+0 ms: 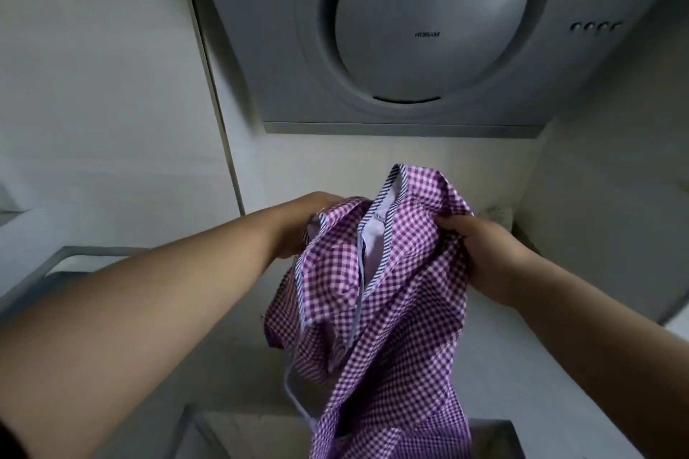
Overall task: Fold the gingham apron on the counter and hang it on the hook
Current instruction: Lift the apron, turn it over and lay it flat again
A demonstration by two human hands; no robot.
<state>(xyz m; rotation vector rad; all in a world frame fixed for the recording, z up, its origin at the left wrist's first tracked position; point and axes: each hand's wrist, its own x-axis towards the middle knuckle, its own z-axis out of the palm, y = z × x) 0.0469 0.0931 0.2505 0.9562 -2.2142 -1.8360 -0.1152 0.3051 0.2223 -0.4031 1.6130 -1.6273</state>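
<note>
The purple-and-white gingham apron (402, 294) hangs bunched and crumpled in the air in front of me, above the counter. Its striped trim and pale lining show near the top, and a thin tie string dangles at its lower left. My left hand (298, 227) grips the upper left of the cloth, with its fingers partly hidden behind the fabric. My right hand (481, 253) grips the upper right edge, fingers curled into the folds. No hook is in view.
A white range hood (428, 48) with a large round panel hangs overhead. A white cabinet wall (112, 86) stands at the left. The pale counter (231, 339) lies below, with a steel sink rim (56, 265) at left and a recessed basin edge (496, 432) at the bottom.
</note>
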